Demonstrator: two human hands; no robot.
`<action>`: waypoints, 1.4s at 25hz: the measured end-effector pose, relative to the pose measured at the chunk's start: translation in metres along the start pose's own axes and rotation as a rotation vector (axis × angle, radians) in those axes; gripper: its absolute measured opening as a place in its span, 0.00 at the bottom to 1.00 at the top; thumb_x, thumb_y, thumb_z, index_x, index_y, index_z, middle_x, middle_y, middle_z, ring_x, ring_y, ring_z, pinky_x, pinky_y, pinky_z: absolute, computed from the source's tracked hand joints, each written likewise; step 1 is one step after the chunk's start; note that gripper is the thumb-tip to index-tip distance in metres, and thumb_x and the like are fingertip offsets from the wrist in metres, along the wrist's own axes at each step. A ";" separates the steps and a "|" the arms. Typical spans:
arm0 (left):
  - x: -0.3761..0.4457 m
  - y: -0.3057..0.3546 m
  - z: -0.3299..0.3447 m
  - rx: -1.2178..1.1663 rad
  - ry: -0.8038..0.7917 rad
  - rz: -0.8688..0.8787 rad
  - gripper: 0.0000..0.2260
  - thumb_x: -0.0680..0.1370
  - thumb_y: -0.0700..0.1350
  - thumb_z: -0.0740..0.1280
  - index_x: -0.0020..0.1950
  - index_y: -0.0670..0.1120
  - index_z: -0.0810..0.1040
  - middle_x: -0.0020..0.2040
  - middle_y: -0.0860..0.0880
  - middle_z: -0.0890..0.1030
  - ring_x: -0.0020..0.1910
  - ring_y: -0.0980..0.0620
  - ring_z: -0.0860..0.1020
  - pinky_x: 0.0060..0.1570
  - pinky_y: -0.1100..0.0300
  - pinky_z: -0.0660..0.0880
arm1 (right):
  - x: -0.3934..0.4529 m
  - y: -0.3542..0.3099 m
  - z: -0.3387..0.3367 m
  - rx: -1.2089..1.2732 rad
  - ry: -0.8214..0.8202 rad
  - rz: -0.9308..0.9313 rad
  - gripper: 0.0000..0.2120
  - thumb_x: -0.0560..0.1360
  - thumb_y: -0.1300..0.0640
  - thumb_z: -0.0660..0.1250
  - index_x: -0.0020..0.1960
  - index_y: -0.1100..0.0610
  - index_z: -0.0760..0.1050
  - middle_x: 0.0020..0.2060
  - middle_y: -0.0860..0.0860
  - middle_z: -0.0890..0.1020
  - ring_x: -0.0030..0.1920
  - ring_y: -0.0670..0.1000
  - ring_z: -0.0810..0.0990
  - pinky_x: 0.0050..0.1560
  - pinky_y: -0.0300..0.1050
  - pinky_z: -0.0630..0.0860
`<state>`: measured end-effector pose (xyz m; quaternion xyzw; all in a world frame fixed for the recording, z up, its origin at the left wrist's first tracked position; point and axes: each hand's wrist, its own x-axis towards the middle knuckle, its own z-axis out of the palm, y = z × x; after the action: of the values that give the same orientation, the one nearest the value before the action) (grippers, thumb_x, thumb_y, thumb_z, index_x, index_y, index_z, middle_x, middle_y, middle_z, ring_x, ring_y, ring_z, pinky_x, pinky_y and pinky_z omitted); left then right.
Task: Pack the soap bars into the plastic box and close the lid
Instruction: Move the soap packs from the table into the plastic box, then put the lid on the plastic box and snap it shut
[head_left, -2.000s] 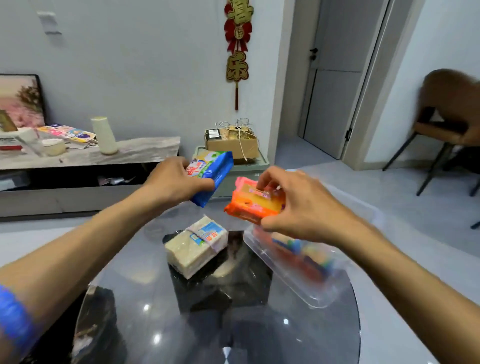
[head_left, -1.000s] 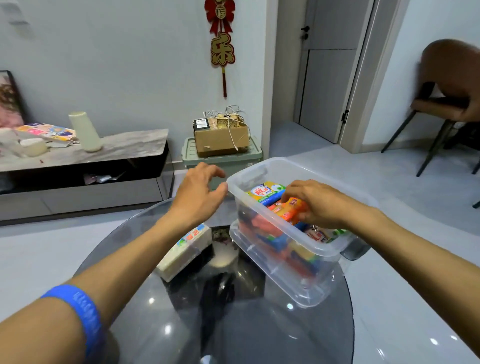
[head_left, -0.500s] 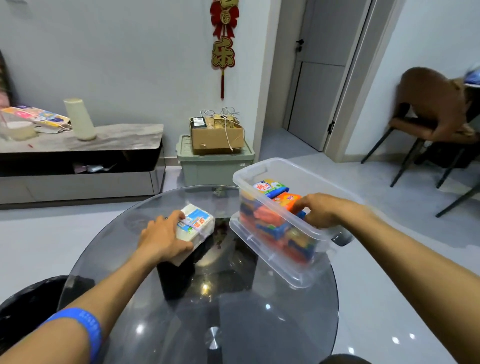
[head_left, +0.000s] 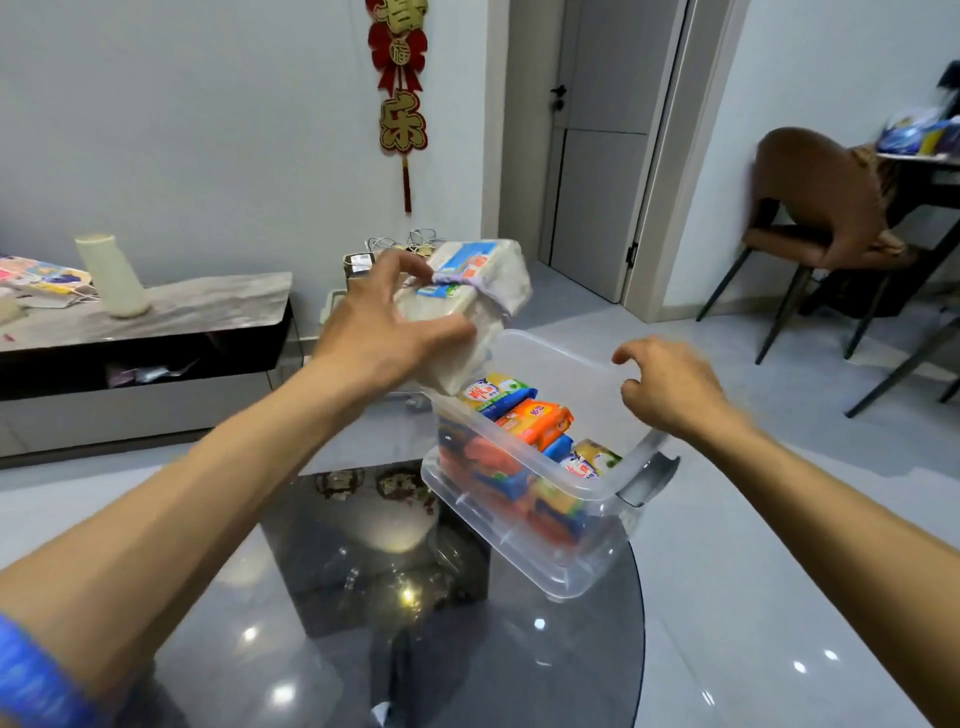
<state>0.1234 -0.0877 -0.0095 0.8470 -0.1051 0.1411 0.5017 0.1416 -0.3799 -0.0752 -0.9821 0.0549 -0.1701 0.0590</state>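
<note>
A clear plastic box (head_left: 550, 564) stands on the right part of the round glass table (head_left: 332, 649), open at the top. Inside lie several wrapped soap bars, among them an orange one (head_left: 540, 422) and a blue-and-yellow one (head_left: 493, 393). My left hand (head_left: 376, 332) grips a pale cream soap pack (head_left: 470, 301) with a blue label, held in the air just above the box's far left corner. My right hand (head_left: 670, 387) hovers over the box's right rim, fingers loosely curled, holding nothing. No lid is in view.
A dark handle (head_left: 652, 480) sticks out at the box's right side. Behind the table are a low cabinet (head_left: 145, 332) with a cream vase (head_left: 114, 278), a grey door (head_left: 597, 156), and a brown chair (head_left: 826, 208) at the right.
My left hand picked the cream soap pack up from the table and carried it above the box. My right hand let go of the orange bar and lifted out of the box.
</note>
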 end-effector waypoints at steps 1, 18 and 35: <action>-0.001 0.014 0.018 0.016 -0.084 0.001 0.24 0.58 0.60 0.74 0.51 0.61 0.73 0.52 0.50 0.82 0.46 0.47 0.81 0.46 0.48 0.81 | 0.000 0.007 0.001 0.094 -0.033 0.055 0.18 0.75 0.62 0.61 0.63 0.54 0.76 0.63 0.56 0.79 0.60 0.60 0.76 0.60 0.52 0.73; 0.000 -0.016 0.131 0.368 -0.581 -0.024 0.20 0.73 0.65 0.65 0.54 0.53 0.85 0.53 0.52 0.83 0.53 0.49 0.79 0.52 0.54 0.76 | -0.007 0.031 0.010 0.571 -0.228 0.211 0.17 0.76 0.54 0.65 0.64 0.53 0.74 0.60 0.54 0.78 0.57 0.56 0.77 0.57 0.54 0.77; -0.068 -0.044 0.006 -0.711 0.156 -0.549 0.06 0.78 0.43 0.67 0.47 0.40 0.78 0.24 0.50 0.82 0.22 0.54 0.80 0.29 0.61 0.81 | -0.006 -0.052 -0.015 0.514 0.083 0.120 0.06 0.75 0.57 0.65 0.45 0.56 0.81 0.43 0.56 0.84 0.45 0.58 0.80 0.47 0.50 0.78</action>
<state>0.0745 -0.0694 -0.0721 0.6053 0.1196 0.0212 0.7867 0.1359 -0.3295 -0.0565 -0.9221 0.0703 -0.2149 0.3140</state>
